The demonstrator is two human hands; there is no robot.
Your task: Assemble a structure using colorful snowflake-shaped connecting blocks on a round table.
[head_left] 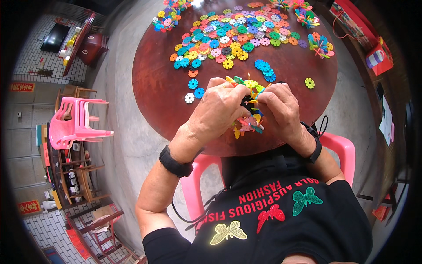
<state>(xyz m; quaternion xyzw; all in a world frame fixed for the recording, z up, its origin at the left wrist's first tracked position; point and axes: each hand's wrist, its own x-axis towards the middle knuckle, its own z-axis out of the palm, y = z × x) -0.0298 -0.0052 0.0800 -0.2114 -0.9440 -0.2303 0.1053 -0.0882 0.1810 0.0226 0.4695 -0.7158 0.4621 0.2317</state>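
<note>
Over the near part of a round brown table (158, 83), my left hand (215, 108) closes round a multicoloured cluster of interlocking plastic flower discs (249, 125). My right hand (281, 108) pinches at the cluster's right side, its fingertips close to those of the left. The fingers hide much of the cluster, so the exact piece pinched on the right cannot be made out. Past my hands lie several overlapping blue discs (264, 67). A white disc (189, 97) and a blue disc (199, 92) rest left of my left hand; a yellow-green disc (309, 83) lies farther right.
A wide spread of loose coloured discs (241, 33) covers the table's far half. Assembled disc clusters stand at the far left (169, 15) and right edge (320, 45). I sit in a pink plastic chair (200, 180). Stacked pink chairs (72, 123) stand at left, a red box (380, 61) at right.
</note>
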